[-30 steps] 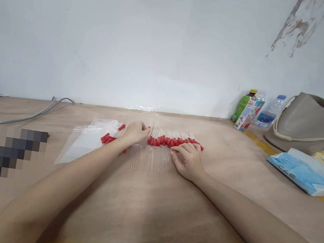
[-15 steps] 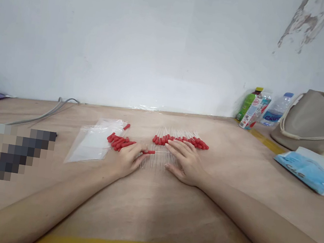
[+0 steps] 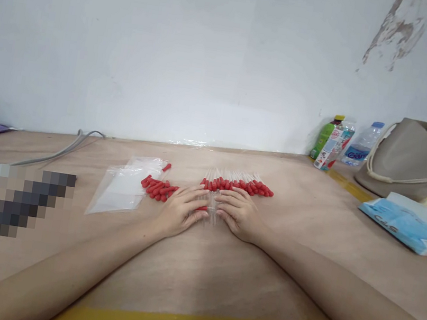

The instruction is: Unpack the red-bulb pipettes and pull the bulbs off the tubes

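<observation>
My left hand (image 3: pixel 181 209) rests low over the work with its thumb and fingers closed round a glass dropper by its red rubber bulb (image 3: pixel 202 208). The dropper's thin clear stem points toward my right hand (image 3: pixel 240 215), whose fingers are stretched out and slightly bent. Loose glass tubes (image 3: pixel 211 217) lie side by side in the narrow gap between both hands, partly hidden under them. Just beyond my fingertips is a row of droppers with red bulbs (image 3: pixel 233 185), stems pointing away. A pile of loose red bulbs (image 3: pixel 156 189) sits beside my left hand.
Clear plastic bags (image 3: pixel 119 188) lie at the left, with one red bulb (image 3: pixel 167 167) at their far edge. A grey cable (image 3: pixel 54 152) runs farther left. Bottles (image 3: pixel 332 143), a grey bag (image 3: pixel 409 162) and a blue packet (image 3: pixel 408 224) are at the right.
My left hand has moved right with the dropper, closing the gap to my right hand. Fewer of the loose tubes show between the hands now.
</observation>
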The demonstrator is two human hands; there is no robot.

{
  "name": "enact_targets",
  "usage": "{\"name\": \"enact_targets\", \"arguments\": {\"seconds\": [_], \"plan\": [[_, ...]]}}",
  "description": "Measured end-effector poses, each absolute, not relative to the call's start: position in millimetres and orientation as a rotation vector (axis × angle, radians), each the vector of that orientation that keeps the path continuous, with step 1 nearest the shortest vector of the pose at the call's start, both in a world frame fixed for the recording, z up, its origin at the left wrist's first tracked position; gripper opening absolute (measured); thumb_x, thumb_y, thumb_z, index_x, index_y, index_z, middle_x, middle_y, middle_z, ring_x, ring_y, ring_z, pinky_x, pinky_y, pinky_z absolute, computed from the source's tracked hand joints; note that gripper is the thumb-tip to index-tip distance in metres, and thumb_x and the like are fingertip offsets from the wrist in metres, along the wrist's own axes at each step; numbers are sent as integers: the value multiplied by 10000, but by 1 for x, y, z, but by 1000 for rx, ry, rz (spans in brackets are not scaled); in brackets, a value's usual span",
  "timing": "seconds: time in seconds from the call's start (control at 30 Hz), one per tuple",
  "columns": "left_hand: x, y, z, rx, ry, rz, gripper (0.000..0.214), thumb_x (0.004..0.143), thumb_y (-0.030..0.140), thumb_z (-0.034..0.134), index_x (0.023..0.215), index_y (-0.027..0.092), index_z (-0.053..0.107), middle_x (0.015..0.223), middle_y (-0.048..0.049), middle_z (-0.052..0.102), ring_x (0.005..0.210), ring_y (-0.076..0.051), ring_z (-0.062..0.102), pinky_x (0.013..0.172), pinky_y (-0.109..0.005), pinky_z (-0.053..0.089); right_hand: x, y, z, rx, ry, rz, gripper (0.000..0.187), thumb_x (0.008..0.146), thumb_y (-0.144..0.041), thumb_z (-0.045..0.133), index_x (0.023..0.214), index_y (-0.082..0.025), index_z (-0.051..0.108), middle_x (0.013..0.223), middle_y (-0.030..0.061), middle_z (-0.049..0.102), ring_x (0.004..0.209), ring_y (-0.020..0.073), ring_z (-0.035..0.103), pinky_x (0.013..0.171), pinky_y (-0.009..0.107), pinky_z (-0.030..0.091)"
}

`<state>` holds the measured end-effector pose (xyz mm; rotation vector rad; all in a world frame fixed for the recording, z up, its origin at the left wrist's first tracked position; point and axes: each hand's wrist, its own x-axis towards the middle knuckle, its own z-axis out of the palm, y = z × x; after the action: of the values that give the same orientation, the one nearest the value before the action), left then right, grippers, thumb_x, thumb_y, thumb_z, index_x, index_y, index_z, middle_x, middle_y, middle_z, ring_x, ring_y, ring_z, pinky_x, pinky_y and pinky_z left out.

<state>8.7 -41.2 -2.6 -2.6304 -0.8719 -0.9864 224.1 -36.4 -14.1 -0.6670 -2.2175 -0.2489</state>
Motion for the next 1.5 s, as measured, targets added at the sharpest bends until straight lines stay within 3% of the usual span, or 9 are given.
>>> {"name": "enact_targets", "arguments": {"seconds": [0.23,0.53,0.83,1.17,1.33,1.5], "plan": [[12,-40,-5,-2614,-783,-1054,217,850,245,507,1046,212,596,1041,-50,658,1120,-203,517,920,-390,408,217,-39,-14,-667,-2247,-188,245,858,-326,482,1037,-211,604,1077,59,637,1044,169,556,976,413,357],[11,-51,5,-2708,-815,-816,214,870,230,430,987,209,607,1164,-56,593,1209,-208,427,1022,-427,297,215,-36,-21,-434,-2219,-112,186,871,-216,439,880,-187,622,943,63,672,937,140,610,958,377,433],[7,-54,6,-2776,-856,-722,206,886,242,398,882,195,597,1194,-34,573,1244,-193,382,1083,-451,181,218,-36,-24,-368,-2228,-171,158,857,-191,453,874,-179,610,962,78,662,970,142,594,988,371,424],[5,-57,8,-2799,-848,-687,216,888,237,390,862,194,600,1189,-39,577,1237,-201,391,1081,-460,169,222,-43,-17,-361,-2250,-256,160,851,-161,456,918,-175,600,897,75,675,959,154,599,968,389,443],[-17,-54,6,-2676,-953,-735,220,887,218,394,971,204,596,1131,-41,605,1193,-214,428,1034,-466,245,252,-37,-14,-497,-2129,-282,157,839,-150,474,898,-183,616,874,62,677,907,164,610,889,389,463],[-28,-44,11,-2560,-1080,-926,191,864,297,457,889,200,620,945,-66,578,884,-186,544,771,-344,454,261,-37,-13,-761,-2113,-425,137,807,-245,557,905,-224,651,696,12,643,692,146,548,736,357,398]]}}
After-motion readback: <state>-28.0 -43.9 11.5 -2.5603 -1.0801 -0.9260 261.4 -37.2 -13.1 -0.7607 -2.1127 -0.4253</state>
